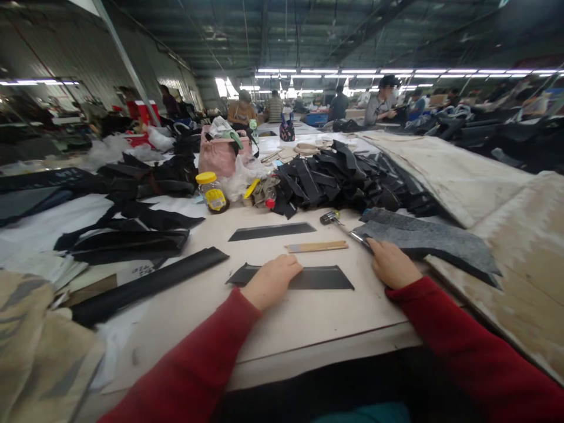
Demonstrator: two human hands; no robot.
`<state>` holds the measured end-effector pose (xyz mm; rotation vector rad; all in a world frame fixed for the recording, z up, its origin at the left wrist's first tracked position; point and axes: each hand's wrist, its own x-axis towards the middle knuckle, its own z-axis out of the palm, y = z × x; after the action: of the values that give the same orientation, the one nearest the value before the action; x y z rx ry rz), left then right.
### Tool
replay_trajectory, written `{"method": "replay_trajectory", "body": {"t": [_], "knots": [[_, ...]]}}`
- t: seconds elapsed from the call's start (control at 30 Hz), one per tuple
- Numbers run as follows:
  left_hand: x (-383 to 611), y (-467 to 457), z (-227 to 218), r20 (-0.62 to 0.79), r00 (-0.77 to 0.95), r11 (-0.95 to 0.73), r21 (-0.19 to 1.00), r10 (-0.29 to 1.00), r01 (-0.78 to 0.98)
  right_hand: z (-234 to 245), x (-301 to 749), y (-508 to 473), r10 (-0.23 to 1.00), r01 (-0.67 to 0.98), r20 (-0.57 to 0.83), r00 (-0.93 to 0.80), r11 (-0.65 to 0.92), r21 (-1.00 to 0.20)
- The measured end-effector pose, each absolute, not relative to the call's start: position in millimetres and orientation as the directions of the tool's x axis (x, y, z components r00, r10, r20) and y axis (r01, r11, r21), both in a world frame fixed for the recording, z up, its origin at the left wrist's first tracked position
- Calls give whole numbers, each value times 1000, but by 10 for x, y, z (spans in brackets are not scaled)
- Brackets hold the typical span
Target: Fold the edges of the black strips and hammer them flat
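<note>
My left hand [274,282] is on a black strip of material [324,278], fingers together and pressed against it; the strip's left end sticks out behind the hand. My right hand [393,264] is closed around the handle end of a hammer [341,224], whose metal shaft points away to the left, its head resting on the board. Between the hands and farther off lies a narrow tan strip [317,247]. Beyond it, a second black strip [272,231] lies flat. A grey felt-like piece with a black edge [427,235] lies just past my right hand.
A heap of black pieces [343,176] spreads across the back. Behind the board stand a yellow-lidded jar [212,192] and a pink bag [220,154]. At left lie a long black roll [150,285] and more dark pieces. Several people work farther away.
</note>
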<state>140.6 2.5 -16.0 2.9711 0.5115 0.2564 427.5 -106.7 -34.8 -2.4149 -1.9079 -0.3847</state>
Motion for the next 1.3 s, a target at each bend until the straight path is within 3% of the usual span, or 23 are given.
{"method": "replay_trajectory", "body": {"t": [0.1, 0.27, 0.37, 0.53, 0.73, 0.93, 1.13, 1.3], "knots": [[1401, -36, -148, 113, 936, -943, 71, 332, 326, -262, 4255, -1056, 955, 971, 174, 238, -239, -19], [1387, -105, -114, 84, 942, -945, 5, 326, 327, -57, 4094, -1434, 950, 882, 143, 279, -195, -428], [1389, -138, -84, 78, 940, -941, -41, 332, 336, -38, 3943, -1804, 953, 813, 63, 298, -219, -540], [1394, -145, -70, 79, 943, -943, -54, 324, 329, -63, 3810, -2174, 979, 802, -86, 185, -201, -562], [1328, -138, -135, 104, 932, -936, -13, 348, 351, -30, 3724, -2197, 965, 862, 149, 217, -118, -492], [1286, -168, -180, 129, 919, -926, -5, 373, 377, -42, 3696, -2091, 996, 899, -77, 50, -78, -431], [1283, -165, -187, 138, 925, -935, 14, 353, 354, 52, 3642, -2055, 981, 871, 91, 169, -106, -479], [1296, -186, -172, 139, 925, -934, 1, 354, 358, -45, 3648, -1966, 993, 888, -100, 63, -101, -449]]}}
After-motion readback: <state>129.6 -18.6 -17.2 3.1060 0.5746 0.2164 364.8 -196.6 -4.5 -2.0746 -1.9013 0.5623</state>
